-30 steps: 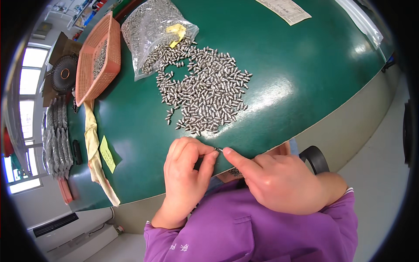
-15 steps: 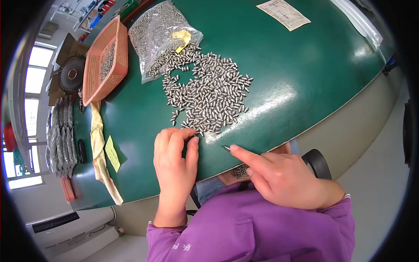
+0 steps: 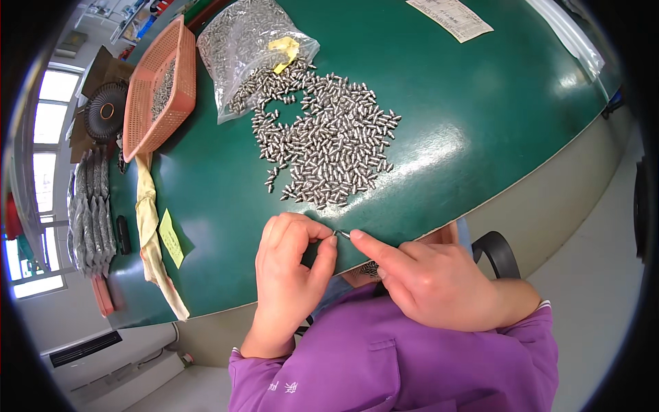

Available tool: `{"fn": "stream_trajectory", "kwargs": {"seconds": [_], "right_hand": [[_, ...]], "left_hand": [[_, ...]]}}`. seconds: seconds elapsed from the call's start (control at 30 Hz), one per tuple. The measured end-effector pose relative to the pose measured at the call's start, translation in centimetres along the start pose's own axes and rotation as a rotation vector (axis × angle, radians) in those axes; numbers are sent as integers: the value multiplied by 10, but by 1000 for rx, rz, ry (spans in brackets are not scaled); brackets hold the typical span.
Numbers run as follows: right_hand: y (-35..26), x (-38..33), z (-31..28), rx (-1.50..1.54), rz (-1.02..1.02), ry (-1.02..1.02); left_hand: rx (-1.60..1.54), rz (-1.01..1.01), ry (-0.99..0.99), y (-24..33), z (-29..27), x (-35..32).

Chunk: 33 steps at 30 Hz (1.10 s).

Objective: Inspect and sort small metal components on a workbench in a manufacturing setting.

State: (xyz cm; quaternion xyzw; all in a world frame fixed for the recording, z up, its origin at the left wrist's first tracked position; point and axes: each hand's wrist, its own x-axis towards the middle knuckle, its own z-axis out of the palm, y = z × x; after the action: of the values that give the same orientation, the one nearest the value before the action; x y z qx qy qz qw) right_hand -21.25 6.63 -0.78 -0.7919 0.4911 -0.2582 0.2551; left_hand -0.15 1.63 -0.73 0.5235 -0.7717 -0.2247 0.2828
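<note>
Evidently bench work: pile (image 3: 336,141) of small pointed metal parts lies loose on the green table (image 3: 494,103), taken here as the landmark. Left hand (image 3: 292,261) is just on the person's side of the pile, apart from it; thumb and index finger pinched together on a tiny piece (image 3: 334,234), too small to identify. Right hand (image 3: 439,285) sits nearer the person than the pile and to its right; grip narrow, index finger extended along a slim dark tip (image 3: 345,235) that projects toward the pinched fingers. Rest of that item hidden under the hand; whether tip and piece touch, cannot tell. Clear bag (image 3: 230,41) of similar parts meets the pile at its far left, a yellow scrap (image 3: 285,49) on it. Left of the pile, beyond the bag: pink basket (image 3: 184,86), parts inside; farther left, a round black fan (image 3: 104,113). Left of the pile and closer to the person: cream cloth (image 3: 147,220), yellow-green note (image 3: 171,239), black marker-like stick (image 3: 123,235), filled packets (image 3: 89,213). Printed paper (image 3: 451,17) lies beyond the pile, to its right.
</note>
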Motion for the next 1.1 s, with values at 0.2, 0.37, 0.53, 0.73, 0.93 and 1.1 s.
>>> {"fn": "stream_trajectory", "kwargs": {"seconds": [0.2, 0.37, 0.53, 0.73, 0.93, 1.1], "right_hand": [[1, 3, -2, 22, -10, -23], [-4, 7, -8, -76, -30, -50], [-1, 4, -7, -68, -52, -68], [6, -6, -9, 51, 43, 6], [5, -4, -7, 37, 30, 18], [2, -3, -4, 9, 40, 7]], "left_hand": [[6, 25, -2, -1, -1, 1], [-9, 24, -7, 1, -2, 2], [-45, 72, -77, -1, -8, 2], [-54, 9, -19, 4, -8, 3], [202, 115, 128, -5, 3, 15], [95, 51, 19, 3, 0, 8]]}}
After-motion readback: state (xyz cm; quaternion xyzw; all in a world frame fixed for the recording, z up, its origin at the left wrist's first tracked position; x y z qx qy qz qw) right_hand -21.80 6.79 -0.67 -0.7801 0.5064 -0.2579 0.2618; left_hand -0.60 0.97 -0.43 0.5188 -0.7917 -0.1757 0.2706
